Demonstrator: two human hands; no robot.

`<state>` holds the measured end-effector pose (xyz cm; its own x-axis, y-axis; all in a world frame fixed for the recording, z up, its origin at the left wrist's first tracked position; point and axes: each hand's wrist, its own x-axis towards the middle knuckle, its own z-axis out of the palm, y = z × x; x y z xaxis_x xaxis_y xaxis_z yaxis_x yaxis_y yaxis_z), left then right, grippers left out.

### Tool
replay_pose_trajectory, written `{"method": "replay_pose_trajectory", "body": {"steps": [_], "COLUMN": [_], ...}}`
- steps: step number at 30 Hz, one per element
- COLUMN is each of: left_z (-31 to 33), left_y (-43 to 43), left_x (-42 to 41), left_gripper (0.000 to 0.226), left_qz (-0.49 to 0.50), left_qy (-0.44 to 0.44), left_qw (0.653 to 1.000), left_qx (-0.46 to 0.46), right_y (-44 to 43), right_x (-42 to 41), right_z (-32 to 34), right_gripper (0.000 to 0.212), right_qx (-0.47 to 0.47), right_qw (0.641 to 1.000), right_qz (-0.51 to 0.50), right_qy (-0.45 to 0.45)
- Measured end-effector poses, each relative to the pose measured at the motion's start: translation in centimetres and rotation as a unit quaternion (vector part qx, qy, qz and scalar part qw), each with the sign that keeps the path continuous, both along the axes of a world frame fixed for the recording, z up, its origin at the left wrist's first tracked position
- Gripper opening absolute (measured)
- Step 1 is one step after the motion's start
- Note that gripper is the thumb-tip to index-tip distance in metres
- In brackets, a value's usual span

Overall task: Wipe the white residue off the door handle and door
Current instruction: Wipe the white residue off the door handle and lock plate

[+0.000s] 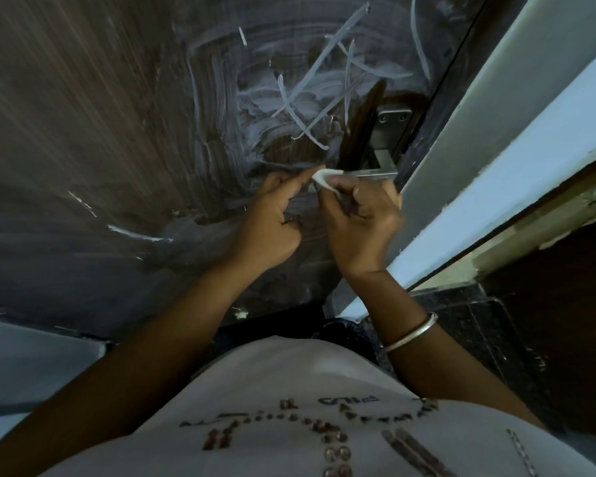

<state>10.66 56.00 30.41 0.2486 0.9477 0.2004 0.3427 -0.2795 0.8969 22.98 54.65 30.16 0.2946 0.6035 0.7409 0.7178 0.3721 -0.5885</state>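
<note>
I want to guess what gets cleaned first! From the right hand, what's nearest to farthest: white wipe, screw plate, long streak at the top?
1. White wipe, at the right hand's fingertips.
2. Screw plate, just above the hand.
3. Long streak, high on the door.

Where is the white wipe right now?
Head view, near centre: the white wipe is pinched between left hand and right hand, at the free end of the door handle.
</note>
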Motion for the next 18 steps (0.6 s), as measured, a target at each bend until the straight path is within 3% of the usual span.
{"method": "replay_pose_trajectory", "body": {"steps": [8,14,18], "left_z": [-0.4,-0.4,-0.4], "left_y": [0.1,0.2,0.3], "left_x": [-0.2,-0.1,-0.1], "left_gripper": [0.082,0.080,0.073], "left_qz": [-0.019,-0.019,-0.023], "left_qy": [-0.011,-0.024,-0.023], "left_qw": [1.000,1.000,0.999], "left_qx": [0.007,0.000,0.009], "right_y": [-0.2,0.1,0.7], "right_x": [0.3,-0.5,0.5], "right_z": [-1.0,-0.2,-0.6], "right_gripper": [0.014,0.012,0.014], "right_qx": [-0.063,-0.019,-0.016], "right_qw": [0.996,1.000,0.998], "right_qz": [-0.017,0.008,-0.009], "right_qy": [0.054,0.008,0.062]}}
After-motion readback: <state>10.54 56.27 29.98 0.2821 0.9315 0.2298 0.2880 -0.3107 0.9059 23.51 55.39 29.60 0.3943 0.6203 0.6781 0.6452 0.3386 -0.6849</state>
